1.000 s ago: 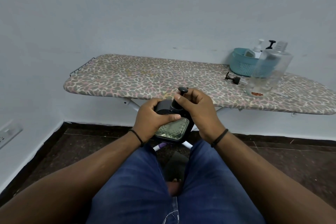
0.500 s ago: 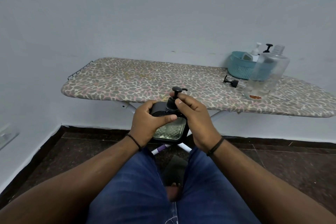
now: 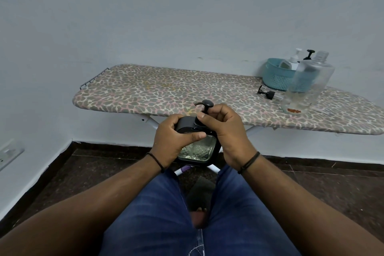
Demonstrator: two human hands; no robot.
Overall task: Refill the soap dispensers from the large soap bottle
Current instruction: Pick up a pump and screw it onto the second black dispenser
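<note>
I hold a square black-framed soap dispenser (image 3: 197, 149) with patterned glass sides above my lap, in front of the ironing board (image 3: 166, 91). My left hand (image 3: 174, 141) grips its body, thumb across the front. My right hand (image 3: 224, 129) pinches the collar of its black pump (image 3: 204, 106), whose head sticks up above my fingers. The large clear soap bottle (image 3: 307, 85) stands upright at the board's right end, almost empty. A loose black pump (image 3: 267, 93) lies on the board just left of it.
A teal basket (image 3: 276, 79) behind the large bottle holds a white pump dispenser (image 3: 292, 62) and a black pump top (image 3: 309, 54). A grey wall runs behind the board. Dark tiled floor (image 3: 322, 189) lies below, and a wall socket (image 3: 8, 154) sits at far left.
The view has shifted slightly and the dispenser has risen a little. My right fingers have shifted on the pump collar, and the pump head now stands clear above them.
</note>
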